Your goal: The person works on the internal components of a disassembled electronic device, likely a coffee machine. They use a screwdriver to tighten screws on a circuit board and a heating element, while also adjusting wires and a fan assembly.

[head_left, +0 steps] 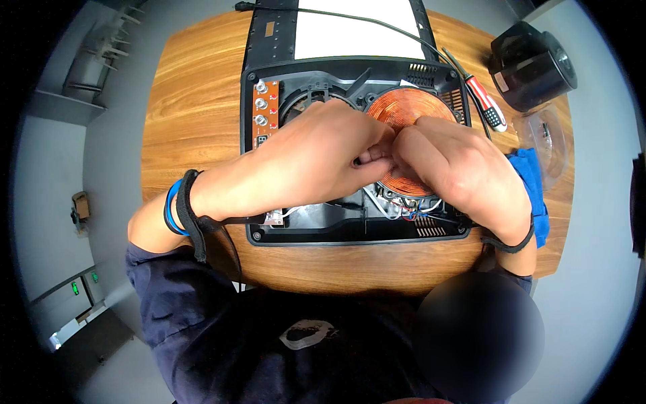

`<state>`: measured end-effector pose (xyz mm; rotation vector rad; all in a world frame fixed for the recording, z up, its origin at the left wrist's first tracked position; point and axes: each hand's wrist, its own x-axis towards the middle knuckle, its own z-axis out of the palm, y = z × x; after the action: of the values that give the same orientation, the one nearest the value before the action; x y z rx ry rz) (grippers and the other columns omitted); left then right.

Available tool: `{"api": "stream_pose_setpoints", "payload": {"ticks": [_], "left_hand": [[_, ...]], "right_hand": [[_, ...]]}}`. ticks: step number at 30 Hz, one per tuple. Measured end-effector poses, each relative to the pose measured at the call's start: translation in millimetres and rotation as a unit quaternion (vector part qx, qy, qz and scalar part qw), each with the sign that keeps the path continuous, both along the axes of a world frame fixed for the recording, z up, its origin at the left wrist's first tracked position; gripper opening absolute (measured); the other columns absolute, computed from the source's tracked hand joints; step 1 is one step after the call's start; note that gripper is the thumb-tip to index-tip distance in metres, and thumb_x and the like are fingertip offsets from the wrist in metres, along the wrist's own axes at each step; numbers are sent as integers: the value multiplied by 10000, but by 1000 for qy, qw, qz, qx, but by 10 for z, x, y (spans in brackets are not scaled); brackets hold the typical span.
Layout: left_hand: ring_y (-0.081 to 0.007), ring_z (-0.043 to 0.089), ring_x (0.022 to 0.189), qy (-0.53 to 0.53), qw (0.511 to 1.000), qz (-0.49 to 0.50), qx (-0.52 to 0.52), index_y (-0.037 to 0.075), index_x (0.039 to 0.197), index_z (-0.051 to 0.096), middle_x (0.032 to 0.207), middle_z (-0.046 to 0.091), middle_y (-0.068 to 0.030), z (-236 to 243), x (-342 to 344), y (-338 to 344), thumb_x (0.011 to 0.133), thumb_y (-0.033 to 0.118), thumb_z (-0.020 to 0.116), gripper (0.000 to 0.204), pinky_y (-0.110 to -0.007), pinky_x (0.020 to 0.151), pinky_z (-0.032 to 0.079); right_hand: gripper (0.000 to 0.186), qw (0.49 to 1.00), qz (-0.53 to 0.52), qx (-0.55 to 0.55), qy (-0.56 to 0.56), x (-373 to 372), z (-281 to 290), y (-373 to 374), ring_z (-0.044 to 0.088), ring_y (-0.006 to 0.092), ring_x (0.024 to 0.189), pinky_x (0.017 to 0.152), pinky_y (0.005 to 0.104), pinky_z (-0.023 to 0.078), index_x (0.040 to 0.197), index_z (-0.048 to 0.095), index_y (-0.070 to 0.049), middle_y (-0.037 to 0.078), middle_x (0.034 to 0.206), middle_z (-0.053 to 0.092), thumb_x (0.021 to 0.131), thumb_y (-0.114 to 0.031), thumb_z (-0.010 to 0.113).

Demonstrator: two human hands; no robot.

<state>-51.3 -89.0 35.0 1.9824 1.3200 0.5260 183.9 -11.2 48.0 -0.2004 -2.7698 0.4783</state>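
Note:
An opened induction cooker lies in front of me, its black housing (363, 236) exposing the parts inside. My left hand (336, 148) reaches across the housing, and its fingers are closed at the left side of the round copper coil (404, 104). Over the coil, my right hand (461, 158) meets it with curled fingers. The fingertips of both hands come together near the coil's middle; whatever they pinch is hidden. Beneath the left hand a black fan (296, 108) is partly covered. An orange circuit board (274, 101) sits along the housing's left side. Thin wires (404, 212) run below the coil.
Behind the housing lies a black panel with a white sheet (363, 37), crossed by a black cable (336, 13). To the right are a red-and-white screwdriver (484, 101), a black cylindrical container (531, 71), a clear plastic tray (555, 151) and a blue cloth (528, 168) on the wooden table (188, 87).

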Motion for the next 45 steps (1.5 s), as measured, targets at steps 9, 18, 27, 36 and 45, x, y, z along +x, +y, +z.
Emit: {"api": "stream_pose_setpoints", "payload": {"ticks": [9,18,27,36,45], "left_hand": [[-147,761,825,86,994,66,-29,21,1040,794,908,791,-50,285,-308,-34,975,89,790,95,-310,761,630],[-171,782,909,24,988,152,-12,-5,986,690,1045,808,-92,187,-745,-176,951,-10,773,90,-323,837,646],[-163,755,831,40,988,150,16,-10,928,709,904,781,-79,109,-818,-197,907,24,800,99,-320,816,635],[-157,780,893,42,985,167,23,13,1166,843,1006,828,-94,65,-864,-172,952,41,781,225,-301,846,629],[-115,773,893,-24,980,196,13,2,1088,832,995,847,-59,110,-669,-207,954,42,842,140,-287,813,617]], "right_hand": [[322,991,-128,-8,-37,438,31,602,697,410,992,856,463,563,1135,656,-15,159,1038,690,967,-202,858],[368,940,-284,-39,-185,979,-479,1334,703,444,1071,920,501,576,1279,654,2,222,1170,691,1048,-246,795],[372,920,-320,-55,-221,1052,-745,1538,704,450,1136,977,490,569,1309,630,16,256,1211,694,1013,-131,803],[314,940,-325,-7,-105,956,-358,1356,710,349,993,911,433,568,1325,653,5,189,1118,678,1052,-112,756],[294,981,-169,85,-46,348,47,529,715,365,875,733,459,583,1188,744,-57,127,1021,639,937,-168,849]]}}
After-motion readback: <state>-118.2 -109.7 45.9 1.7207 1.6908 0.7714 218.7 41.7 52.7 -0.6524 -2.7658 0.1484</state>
